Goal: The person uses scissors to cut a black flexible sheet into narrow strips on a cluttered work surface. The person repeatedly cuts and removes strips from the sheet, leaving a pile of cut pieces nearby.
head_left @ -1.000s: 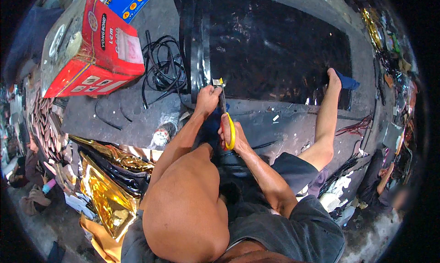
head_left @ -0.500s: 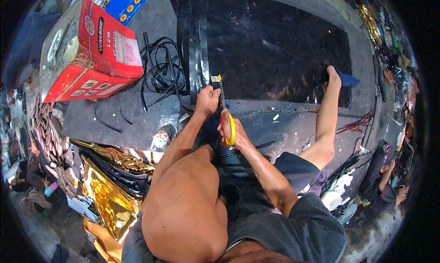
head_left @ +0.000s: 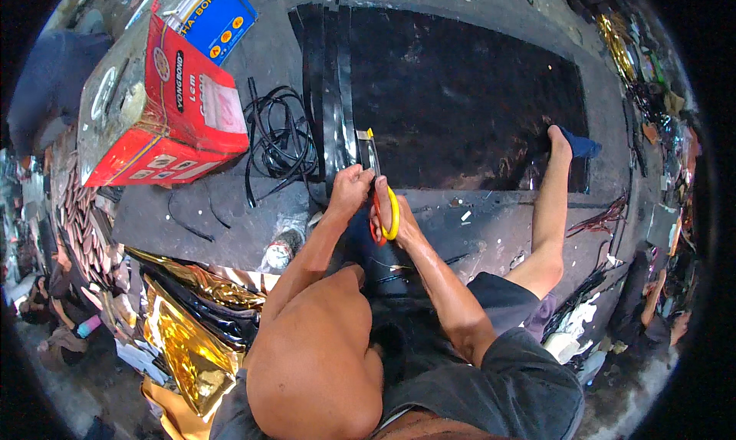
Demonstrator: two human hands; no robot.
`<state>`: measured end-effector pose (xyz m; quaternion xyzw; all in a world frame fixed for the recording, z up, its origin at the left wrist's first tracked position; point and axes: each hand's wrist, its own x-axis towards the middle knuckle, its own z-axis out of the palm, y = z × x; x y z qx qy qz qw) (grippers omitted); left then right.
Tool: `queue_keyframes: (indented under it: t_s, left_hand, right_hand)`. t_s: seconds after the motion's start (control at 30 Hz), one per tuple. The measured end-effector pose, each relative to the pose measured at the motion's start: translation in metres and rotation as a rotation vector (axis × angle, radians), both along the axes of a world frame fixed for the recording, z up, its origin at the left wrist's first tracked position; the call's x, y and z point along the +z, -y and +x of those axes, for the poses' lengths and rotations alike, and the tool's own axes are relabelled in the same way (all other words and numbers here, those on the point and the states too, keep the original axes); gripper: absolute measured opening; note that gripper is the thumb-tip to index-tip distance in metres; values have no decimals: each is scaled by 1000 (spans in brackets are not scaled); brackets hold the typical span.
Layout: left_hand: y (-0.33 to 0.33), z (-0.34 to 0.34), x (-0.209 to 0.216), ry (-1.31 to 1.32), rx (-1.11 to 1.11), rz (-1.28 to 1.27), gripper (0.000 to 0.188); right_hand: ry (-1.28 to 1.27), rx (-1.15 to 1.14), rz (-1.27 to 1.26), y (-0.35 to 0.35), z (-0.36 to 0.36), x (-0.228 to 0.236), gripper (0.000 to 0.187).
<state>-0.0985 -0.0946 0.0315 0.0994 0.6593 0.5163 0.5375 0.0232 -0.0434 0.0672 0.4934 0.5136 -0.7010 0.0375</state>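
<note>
A large black sheet (head_left: 468,95) lies flat ahead of me, with long glossy black strips (head_left: 330,80) along its left side. My left hand (head_left: 351,188) is closed at the near end of the strips, pinching the edge of one. Just to its right, my right hand (head_left: 395,216) grips a pair of scissors by the yellow and red handles (head_left: 394,214). The scissor blades (head_left: 373,155) point away from me along the strip's edge, and something small and yellow shows at their tip. Whether the blades are parted is hard to make out.
A red carton (head_left: 184,103) and a blue box (head_left: 215,18) stand at the far left. Beside the strips lies a tangle of thin black strips (head_left: 280,133). Gold foil sheeting (head_left: 192,340) is at my left knee. My bare foot and blue cloth (head_left: 580,145) rest on the sheet's right side.
The whole view has shifted, so everything sits slightly lower and to the right. Both hands stay close together at the strip's near end, and the scissors remain in my right hand.
</note>
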Motion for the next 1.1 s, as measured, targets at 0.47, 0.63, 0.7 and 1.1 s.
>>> queue_keyframes:
  t_s: [0.47,0.63,0.7,1.1]
  left_hand:
    - [3,-1,43,-82,-15,130,31]
    - [11,-8,66,-239,-73,100,33]
    - [12,-8,82,-124,-64,89,27]
    - [23,-15,138,-77,-98,-36,30]
  right_hand:
    - [97,-21,346,-107,-98,-29,107]
    - [58,-8,335,-166,-150,-60,113]
    - [36,-4,427,-198,-173,-83,113]
    - [-91,-115,222,-300,-253,-70,106]
